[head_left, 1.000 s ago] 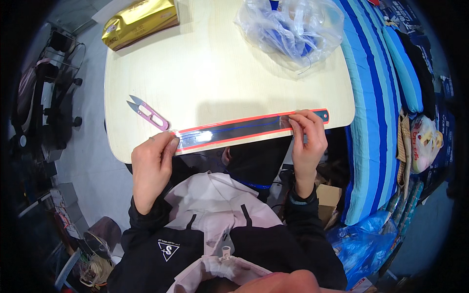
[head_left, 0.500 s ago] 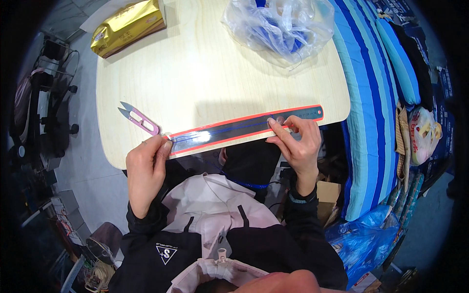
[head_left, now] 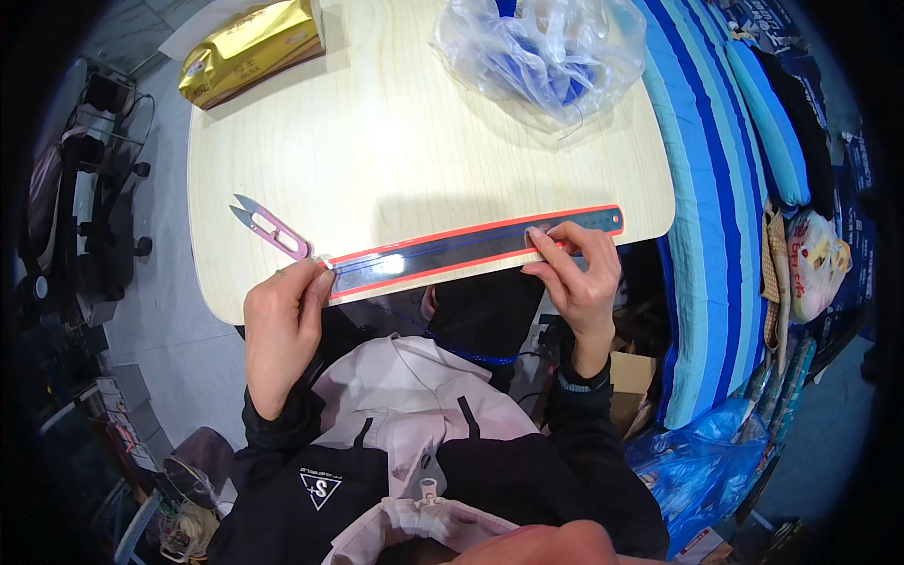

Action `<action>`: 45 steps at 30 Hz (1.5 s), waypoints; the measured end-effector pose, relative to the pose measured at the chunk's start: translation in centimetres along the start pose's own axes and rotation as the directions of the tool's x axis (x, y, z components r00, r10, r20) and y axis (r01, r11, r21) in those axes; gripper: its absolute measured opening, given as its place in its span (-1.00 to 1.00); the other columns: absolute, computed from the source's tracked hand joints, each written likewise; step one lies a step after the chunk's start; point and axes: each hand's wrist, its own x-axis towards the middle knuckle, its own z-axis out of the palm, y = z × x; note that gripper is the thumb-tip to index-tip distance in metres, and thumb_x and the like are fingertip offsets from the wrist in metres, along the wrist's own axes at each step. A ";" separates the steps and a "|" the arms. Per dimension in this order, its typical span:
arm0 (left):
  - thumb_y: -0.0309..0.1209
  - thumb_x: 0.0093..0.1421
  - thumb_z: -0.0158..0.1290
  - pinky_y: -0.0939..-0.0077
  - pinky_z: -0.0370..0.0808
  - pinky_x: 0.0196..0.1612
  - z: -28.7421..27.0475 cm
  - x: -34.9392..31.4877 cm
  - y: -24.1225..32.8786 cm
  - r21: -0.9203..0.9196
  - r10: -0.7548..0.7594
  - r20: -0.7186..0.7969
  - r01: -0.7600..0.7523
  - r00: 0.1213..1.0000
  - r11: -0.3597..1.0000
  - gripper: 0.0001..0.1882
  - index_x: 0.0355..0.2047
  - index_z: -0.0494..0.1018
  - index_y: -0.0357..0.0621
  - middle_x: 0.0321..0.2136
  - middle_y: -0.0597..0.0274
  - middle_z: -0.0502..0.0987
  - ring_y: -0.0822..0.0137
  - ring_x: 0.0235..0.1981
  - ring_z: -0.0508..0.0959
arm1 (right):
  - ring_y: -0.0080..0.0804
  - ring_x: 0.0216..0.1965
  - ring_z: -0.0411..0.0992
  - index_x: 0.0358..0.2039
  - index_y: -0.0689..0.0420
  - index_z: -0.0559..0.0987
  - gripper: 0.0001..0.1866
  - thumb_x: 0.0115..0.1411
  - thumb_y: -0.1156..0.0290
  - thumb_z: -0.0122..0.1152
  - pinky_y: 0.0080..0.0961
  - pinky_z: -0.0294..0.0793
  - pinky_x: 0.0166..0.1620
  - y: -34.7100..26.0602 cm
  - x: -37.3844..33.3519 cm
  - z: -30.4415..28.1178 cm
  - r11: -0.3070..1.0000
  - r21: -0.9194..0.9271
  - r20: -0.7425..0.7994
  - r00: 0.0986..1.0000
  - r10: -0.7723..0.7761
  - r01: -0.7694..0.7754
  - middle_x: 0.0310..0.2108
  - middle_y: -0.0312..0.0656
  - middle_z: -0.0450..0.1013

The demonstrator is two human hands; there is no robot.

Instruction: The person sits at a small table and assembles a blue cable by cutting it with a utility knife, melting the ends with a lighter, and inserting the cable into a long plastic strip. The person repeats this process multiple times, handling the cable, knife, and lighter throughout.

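A long dark ruler (head_left: 452,250) with red-orange edging lies slanted along the table's near edge. Strands of blue thread (head_left: 414,254) run along its face from one hand toward the other. My left hand (head_left: 285,315) is closed at the ruler's left end, thumb and finger pinching that end together with the thread. Over the right part of the ruler, my right hand (head_left: 576,278) pinches the thread between thumb and forefinger, the other fingers curled. Just beyond my left hand rest pink-handled thread snips (head_left: 271,229), their blades pointing up and left.
On the pale wooden table (head_left: 330,160), a gold packet (head_left: 254,52) sits at the far left and a clear plastic bag (head_left: 541,66) with blue contents at the far right. A blue striped padded cover (head_left: 706,235) borders the right side. Below it lies a blue plastic bag (head_left: 706,461).
My right hand has slid slightly to the right along the ruler, its thumb and finger tighter together. My left hand stays at the ruler's left end.
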 end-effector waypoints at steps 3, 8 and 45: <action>-0.49 0.17 0.04 0.28 0.29 -0.53 0.0 0.0 0.0 -0.004 -0.007 0.004 0.007 1.000 1.000 -0.86 -0.49 0.41 -0.32 -0.65 -0.04 0.41 -0.01 -0.61 0.42 | -0.37 -0.45 0.37 -0.24 0.13 0.65 -0.64 -0.07 0.27 0.40 -0.47 0.34 -0.36 -0.1 -0.2 0.2 0.999 0.012 -0.111 0.993 0.032 -0.031 -0.36 -0.23 0.47; -0.49 0.17 0.04 0.28 0.29 -0.53 -0.1 0.1 0.1 -0.010 -0.012 0.007 0.012 1.000 1.000 -0.86 -0.49 0.41 -0.32 -0.65 -0.03 0.40 -0.01 -0.61 0.41 | -0.30 -0.38 0.44 -0.24 0.20 0.63 -0.64 -0.03 0.26 0.38 -0.43 0.40 -0.31 -1.2 0.2 0.8 0.997 0.074 -0.196 0.980 0.035 -0.021 -0.31 -0.18 0.50; -0.59 0.12 0.07 0.50 0.40 -0.44 -2.3 -0.5 -1.5 -0.033 0.019 -0.039 -0.020 0.999 0.999 -0.95 -0.39 0.45 -0.32 -0.55 0.09 0.48 0.25 -0.55 0.48 | -0.14 0.23 0.23 0.11 0.31 0.39 -0.13 -0.18 0.02 0.29 -0.26 0.22 0.20 -9.4 3.3 3.8 0.971 0.202 0.357 0.913 -0.196 0.129 0.18 -0.01 0.30</action>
